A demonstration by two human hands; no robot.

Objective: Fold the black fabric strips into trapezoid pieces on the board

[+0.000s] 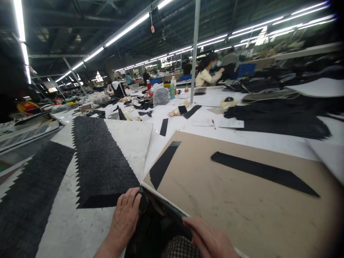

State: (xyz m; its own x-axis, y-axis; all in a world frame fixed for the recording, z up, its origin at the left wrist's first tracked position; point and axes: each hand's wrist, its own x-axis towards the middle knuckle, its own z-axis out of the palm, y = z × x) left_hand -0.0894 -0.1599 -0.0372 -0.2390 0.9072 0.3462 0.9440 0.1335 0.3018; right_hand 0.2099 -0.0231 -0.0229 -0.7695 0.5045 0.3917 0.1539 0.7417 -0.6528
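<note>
My left hand [125,211] lies at the lower right corner of a staggered row of overlapping black fabric strips [99,161] with a saw-tooth left edge. Its bent fingers press together over the end of the plain black strip nearest me; their tips are partly hidden. At the near edge of a beige board [242,215], my right hand [209,236] is closed, thumb side up, with the fingers below mostly out of sight. On that board lie a short black strip [164,165] and a long black strip [264,173] with slanted ends.
Another row of black strips [32,193] lies at left on white board. Beyond are a small black piece [163,127], a red pen [213,124], a grey bag [160,95], bottles [172,89], piled black fabric [279,118] and a metal post [195,53]. A co-worker [208,73] sits behind.
</note>
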